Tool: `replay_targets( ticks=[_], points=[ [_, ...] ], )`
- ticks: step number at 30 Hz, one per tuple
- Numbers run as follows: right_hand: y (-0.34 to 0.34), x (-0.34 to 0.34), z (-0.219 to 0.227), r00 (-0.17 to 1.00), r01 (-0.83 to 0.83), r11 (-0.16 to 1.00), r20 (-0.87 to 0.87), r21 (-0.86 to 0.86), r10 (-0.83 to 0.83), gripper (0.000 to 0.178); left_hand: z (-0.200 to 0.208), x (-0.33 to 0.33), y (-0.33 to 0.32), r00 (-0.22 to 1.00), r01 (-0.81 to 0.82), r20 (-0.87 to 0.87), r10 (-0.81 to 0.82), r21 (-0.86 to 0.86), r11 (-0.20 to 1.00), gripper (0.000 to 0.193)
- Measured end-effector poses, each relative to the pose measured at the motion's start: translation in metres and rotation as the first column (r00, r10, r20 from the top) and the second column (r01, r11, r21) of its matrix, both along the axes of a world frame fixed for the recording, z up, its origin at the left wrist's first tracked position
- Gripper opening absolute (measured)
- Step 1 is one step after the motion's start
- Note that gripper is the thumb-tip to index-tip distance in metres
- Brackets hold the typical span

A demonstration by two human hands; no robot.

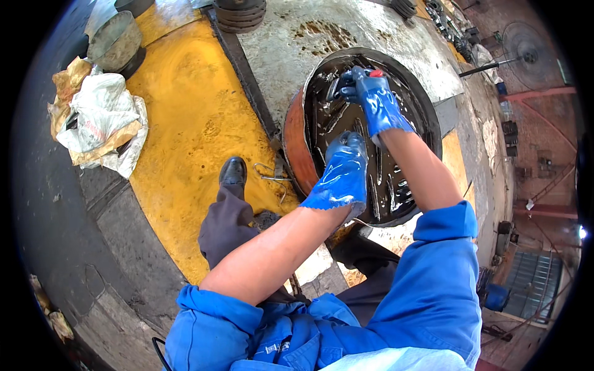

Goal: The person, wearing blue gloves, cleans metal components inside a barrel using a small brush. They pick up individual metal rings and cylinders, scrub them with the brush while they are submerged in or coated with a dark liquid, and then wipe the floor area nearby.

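Note:
Both my hands wear wet blue rubber gloves and reach into a round drum, orange outside, with dark oily liquid inside. Long thin dark metal pieces lie in the liquid. My right hand is near the far side, its fingers curled round an object with a small red end; the rest of it is hidden. Close to those fingertips is a shiny metal piece. My left hand is lower in the drum, just above the liquid, with its fingers closed; what they hold, if anything, is hidden.
A yellow floor plate lies left of the drum, with a bent metal hook beside the drum. White and brown sacks and a metal bucket stand far left. Dark stacked rings are ahead; a fan is at right.

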State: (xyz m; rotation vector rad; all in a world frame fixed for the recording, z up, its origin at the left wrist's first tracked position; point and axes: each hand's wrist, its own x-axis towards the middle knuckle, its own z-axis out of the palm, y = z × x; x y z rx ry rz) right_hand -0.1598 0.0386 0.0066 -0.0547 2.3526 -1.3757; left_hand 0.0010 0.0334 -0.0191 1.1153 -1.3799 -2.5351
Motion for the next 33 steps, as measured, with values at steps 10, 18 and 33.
replay_targets(
  ticks=[10, 18, 33],
  points=[
    [0.0, -0.033, 0.016, 0.996, 0.085, 0.994, -0.014, 0.073, -0.084, 0.034, -0.049, -0.021, 0.022, 0.963, -0.229, -0.116, 0.241, 0.108, 0.967, 0.038],
    [0.041, -0.008, 0.003, 0.994, 0.098, 0.981, -0.025, -0.165, -0.104, 0.036, -0.019, -0.018, -0.006, 0.975, -0.214, -0.027, 0.22, 0.149, 0.965, 0.027],
    [0.174, 0.085, -0.021, 0.985, -0.156, 0.982, -0.09, -0.11, 0.146, 0.027, 0.003, 0.011, -0.044, 0.98, 0.138, -0.177, -0.096, 0.248, 0.959, 0.054]
  ],
)
